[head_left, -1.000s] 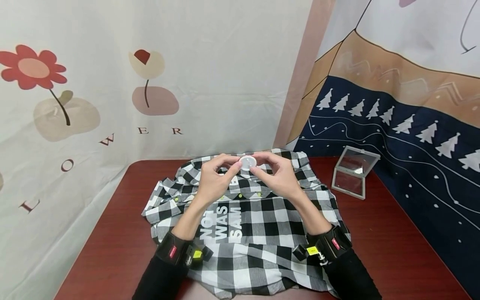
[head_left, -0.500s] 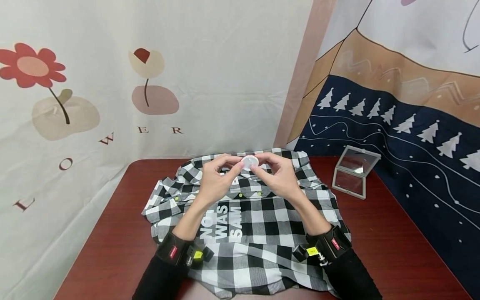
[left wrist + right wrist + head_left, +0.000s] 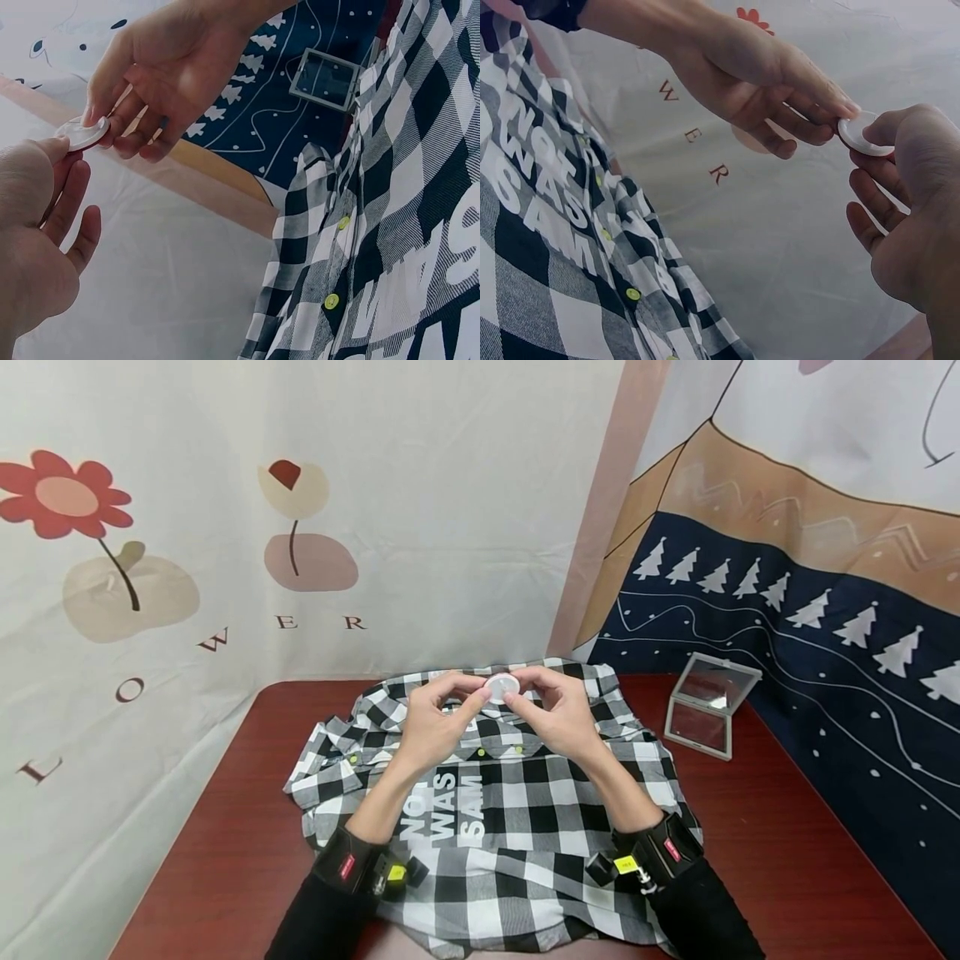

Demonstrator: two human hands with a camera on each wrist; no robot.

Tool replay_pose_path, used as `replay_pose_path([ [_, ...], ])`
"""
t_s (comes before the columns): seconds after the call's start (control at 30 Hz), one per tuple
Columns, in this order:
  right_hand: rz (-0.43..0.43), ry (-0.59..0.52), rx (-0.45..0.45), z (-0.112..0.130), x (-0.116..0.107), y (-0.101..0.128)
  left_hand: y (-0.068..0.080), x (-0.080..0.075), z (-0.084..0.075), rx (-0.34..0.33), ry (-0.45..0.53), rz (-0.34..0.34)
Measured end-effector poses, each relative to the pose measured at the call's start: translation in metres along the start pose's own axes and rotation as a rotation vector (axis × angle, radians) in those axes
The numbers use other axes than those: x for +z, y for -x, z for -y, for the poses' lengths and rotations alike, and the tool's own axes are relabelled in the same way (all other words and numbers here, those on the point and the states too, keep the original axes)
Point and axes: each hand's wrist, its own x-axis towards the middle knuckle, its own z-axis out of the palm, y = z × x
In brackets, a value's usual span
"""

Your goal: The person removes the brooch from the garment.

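- I see my left hand (image 3: 431, 727) and my right hand (image 3: 558, 714) raised together at the centre of the head view, above the upper part of a black-and-white checked shirt (image 3: 517, 810).
- Between them sits a small white round disc (image 3: 501, 687), held in the air just above the shirt's collar area.
- My left hand pinches the disc's edge between thumb and fingertips; in the left wrist view the disc (image 3: 84, 133) shows at the upper left of the frame, with the thumb on it and the other fingers curled loosely below.
- My right hand grasps the opposite edge of the same disc; in the right wrist view the disc (image 3: 864, 133) is at the upper right, clamped under the thumb.
- The shirt lies spread on a dark red table (image 3: 217, 852), with white lettering on its front and small yellow-green buttons (image 3: 633, 294) along the placket.
- At the right of the head view, a small square mirror case (image 3: 708, 703) stands open on the table, well apart from both hands.
- Printed cloth backdrops hang behind the table: flowers on the left, white trees on navy on the right.
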Motion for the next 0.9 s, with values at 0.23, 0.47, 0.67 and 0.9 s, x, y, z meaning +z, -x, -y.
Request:
replay_pose_path([
  [0.23, -0.013, 0.009, 0.012, -0.0001, 0.0003, 0.0000, 0.0005, 0.0017, -0.0006, -0.013, 0.037, 0.012],
  [0.47, -0.027, 0.013, 0.020, -0.0002, 0.0002, 0.0001, 0.0009, 0.0032, 0.0007, -0.005, 0.038, 0.020],
  [0.67, -0.026, 0.028, 0.029, -0.0004, -0.0003, 0.0007, 0.0017, 0.0048, 0.0010, 0.003, 0.041, 0.026],
  [0.9, -0.032, 0.032, 0.031, -0.0009, -0.0001, 0.0003, 0.0012, 0.0052, 0.0011, 0.010, 0.042, 0.021],
])
